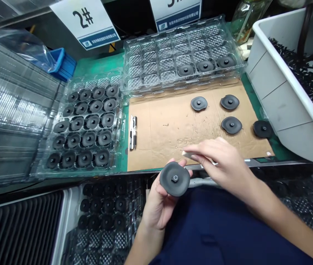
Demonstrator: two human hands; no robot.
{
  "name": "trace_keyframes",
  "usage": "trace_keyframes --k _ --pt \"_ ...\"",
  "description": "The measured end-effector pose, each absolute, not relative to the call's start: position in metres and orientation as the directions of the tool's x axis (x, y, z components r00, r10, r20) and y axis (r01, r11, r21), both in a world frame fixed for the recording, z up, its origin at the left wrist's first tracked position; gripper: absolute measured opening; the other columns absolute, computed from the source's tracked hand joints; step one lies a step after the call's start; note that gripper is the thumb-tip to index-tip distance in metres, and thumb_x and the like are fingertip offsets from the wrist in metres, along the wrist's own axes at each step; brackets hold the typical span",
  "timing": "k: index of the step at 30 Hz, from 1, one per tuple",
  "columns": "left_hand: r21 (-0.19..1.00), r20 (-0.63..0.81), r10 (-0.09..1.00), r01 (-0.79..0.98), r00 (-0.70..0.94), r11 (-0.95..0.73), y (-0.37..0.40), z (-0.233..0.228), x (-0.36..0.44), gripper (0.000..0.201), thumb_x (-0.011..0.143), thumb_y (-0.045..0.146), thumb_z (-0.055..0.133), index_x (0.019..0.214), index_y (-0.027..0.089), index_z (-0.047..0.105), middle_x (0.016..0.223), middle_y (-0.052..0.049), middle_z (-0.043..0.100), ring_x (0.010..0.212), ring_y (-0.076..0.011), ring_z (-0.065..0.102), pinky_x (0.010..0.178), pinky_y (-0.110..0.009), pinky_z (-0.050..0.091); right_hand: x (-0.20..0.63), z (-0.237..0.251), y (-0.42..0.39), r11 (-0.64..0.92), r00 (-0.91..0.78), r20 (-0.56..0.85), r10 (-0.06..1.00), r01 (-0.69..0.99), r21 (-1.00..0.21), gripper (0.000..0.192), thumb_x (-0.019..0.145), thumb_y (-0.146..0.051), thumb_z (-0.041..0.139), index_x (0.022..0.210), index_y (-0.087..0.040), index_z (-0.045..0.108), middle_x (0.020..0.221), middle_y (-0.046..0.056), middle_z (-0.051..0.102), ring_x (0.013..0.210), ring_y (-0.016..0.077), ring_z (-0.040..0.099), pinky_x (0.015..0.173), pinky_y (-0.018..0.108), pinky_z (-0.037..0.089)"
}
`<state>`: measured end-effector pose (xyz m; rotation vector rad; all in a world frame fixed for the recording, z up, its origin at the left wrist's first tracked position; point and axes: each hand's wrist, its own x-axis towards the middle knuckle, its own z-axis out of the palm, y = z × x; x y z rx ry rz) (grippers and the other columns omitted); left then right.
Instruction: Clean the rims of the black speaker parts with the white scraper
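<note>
My left hand (157, 208) holds a black round plastic part (182, 184) by its edge, with its dished face and small central hub turned up. My right hand (224, 162) is just up and right of it, apart from the part. Thumb and fingers pinch a small whitish flat piece (188, 154); most of it is hidden in the grip, so its kind is unclear. Several similar parts lie on the brown cardboard (156, 132) ahead: one disc (199, 103) at the middle, and others to its right, including a disc (262, 129) at the right edge.
A clear tray (90, 82) of black parts stands left; another tray (167, 64) at the back holds a few. A cutter and a pen (134, 132) lie on the cardboard's left. A grey bin (277, 84) with black scraps stands right. More trays (103, 221) are below the table edge.
</note>
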<state>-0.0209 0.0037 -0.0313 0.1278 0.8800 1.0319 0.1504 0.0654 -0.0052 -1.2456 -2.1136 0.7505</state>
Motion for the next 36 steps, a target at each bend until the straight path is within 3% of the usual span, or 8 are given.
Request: trace_keyframes --k 4,14,18,21,24,29,33,36 --pt "0.554 -0.542 0.826 -0.674 0.153 0.488 0.006 -0.031 -0.018 0.051 0.057 0.04 0.082 0.101 0.018 0.067 0.103 -0.003 0.067 0.095 -0.018 0.061 0.079 -0.02 0.049 0.143 0.002 0.06 0.498 -0.434 0.313 0.845 0.424 -0.757 0.027 0.091 -0.015 0.046 0.114 -0.022 0.059 0.104 0.001 0.068 0.091 0.013 0.06 0.075 0.03 0.036" --pt "0.507 -0.458 0.849 -0.708 0.263 0.493 0.007 -0.028 -0.029 0.063 0.06 0.045 0.078 0.118 0.027 0.059 0.125 -0.007 0.06 0.109 -0.0279 0.06 0.092 -0.031 0.048 0.173 -0.095 0.056 0.103 -0.266 -0.075 0.961 0.597 -0.796 0.021 0.089 -0.028 0.051 0.1 -0.025 0.068 0.094 0.002 0.071 0.086 0.0182 0.064 0.074 0.031 0.044" --pt "0.501 -0.442 0.854 -0.713 0.276 0.49 0.009 -0.026 -0.023 0.062 0.061 0.044 0.077 0.118 0.027 0.059 0.125 -0.006 0.059 0.11 -0.0288 0.059 0.093 -0.033 0.048 0.168 -0.069 0.054 0.061 -0.215 -0.078 0.974 0.571 -0.819 0.024 0.09 -0.03 0.048 0.105 -0.023 0.065 0.097 0.003 0.069 0.079 0.0156 0.063 0.064 0.027 0.046" --pt "0.516 -0.449 0.859 -0.712 0.247 0.475 0.008 -0.026 -0.02 0.062 0.061 0.044 0.077 0.119 0.027 0.059 0.124 -0.005 0.06 0.107 -0.0273 0.06 0.091 -0.033 0.05 0.154 -0.022 0.056 0.161 -0.179 0.078 0.981 0.512 -0.844 0.027 0.09 -0.028 0.049 0.115 -0.024 0.059 0.106 0.002 0.066 0.082 0.0139 0.061 0.065 0.025 0.045" --pt "0.537 -0.499 0.844 -0.693 0.198 0.48 0.005 -0.028 -0.021 0.061 0.064 0.04 0.077 0.12 0.028 0.058 0.12 -0.004 0.062 0.102 -0.0224 0.062 0.087 -0.029 0.051 0.143 0.006 0.053 0.444 -0.363 0.302 0.882 0.423 -0.789 0.028 0.09 -0.019 0.049 0.116 -0.022 0.058 0.103 0.002 0.068 0.088 0.0147 0.06 0.074 0.028 0.042" --pt "0.611 -0.551 0.834 -0.66 0.042 0.437 0.005 -0.03 -0.023 0.059 0.062 0.032 0.081 0.117 0.025 0.059 0.119 -0.004 0.062 0.109 -0.0218 0.058 0.089 -0.027 0.049 0.144 0.011 0.048 0.426 -0.491 0.14 0.86 0.539 -0.726 0.026 0.088 -0.013 0.05 0.109 -0.022 0.062 0.089 0.0 0.069 0.075 0.0134 0.058 0.068 0.03 0.036" --pt "0.642 -0.521 0.852 -0.636 0.047 0.428 0.01 -0.028 -0.02 0.062 0.066 0.03 0.078 0.123 0.024 0.055 0.118 -0.006 0.062 0.116 -0.0247 0.053 0.093 -0.028 0.046 0.137 0.016 0.052 0.491 -0.43 0.313 0.847 0.406 -0.77 0.028 0.089 -0.012 0.049 0.113 -0.021 0.06 0.099 0.002 0.069 0.087 0.014 0.06 0.072 0.03 0.038" --pt "0.629 -0.501 0.863 -0.656 0.07 0.418 0.015 -0.027 -0.021 0.062 0.063 0.029 0.08 0.121 0.026 0.056 0.123 -0.005 0.059 0.115 -0.0232 0.054 0.09 -0.026 0.048 0.142 0.005 0.054 0.407 -0.495 0.204 0.845 0.348 -0.844 0.022 0.088 -0.016 0.05 0.102 -0.024 0.066 0.09 -0.001 0.07 0.081 0.0133 0.061 0.07 0.028 0.04"
